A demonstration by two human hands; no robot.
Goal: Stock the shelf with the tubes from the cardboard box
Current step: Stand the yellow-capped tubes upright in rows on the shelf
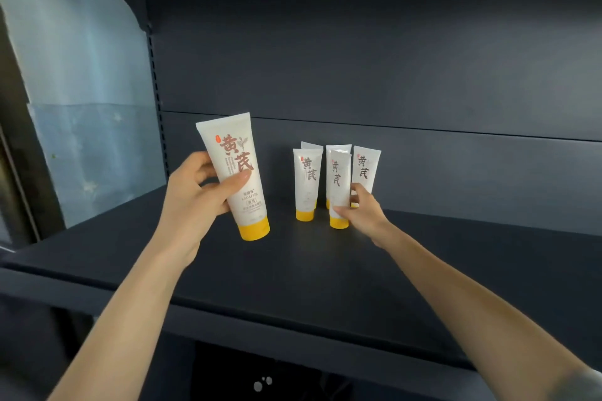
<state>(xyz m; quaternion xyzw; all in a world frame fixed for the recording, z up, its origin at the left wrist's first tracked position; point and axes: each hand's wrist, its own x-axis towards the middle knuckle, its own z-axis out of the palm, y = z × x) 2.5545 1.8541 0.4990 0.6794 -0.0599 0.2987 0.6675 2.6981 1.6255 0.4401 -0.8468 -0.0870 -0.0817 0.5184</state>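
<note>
My left hand (pixel 198 192) grips a white tube with a yellow cap (pixel 239 179), cap down, held just above the dark shelf board (pixel 293 270) and tilted slightly left. My right hand (pixel 361 208) pinches the lower part of a second white tube (pixel 339 185), which stands cap down on the shelf. Beside and behind it stand several more tubes of the same kind, one at the left (pixel 306 184) and one at the right (pixel 366 166). The cardboard box is out of view.
The shelf's dark back panel (pixel 391 58) rises behind the tubes, and another shelf board closes the space above. A pale blue wall (pixel 81 91) lies at the left beyond the slotted upright. Bare shelf board spreads to the right of the tubes and in front of them.
</note>
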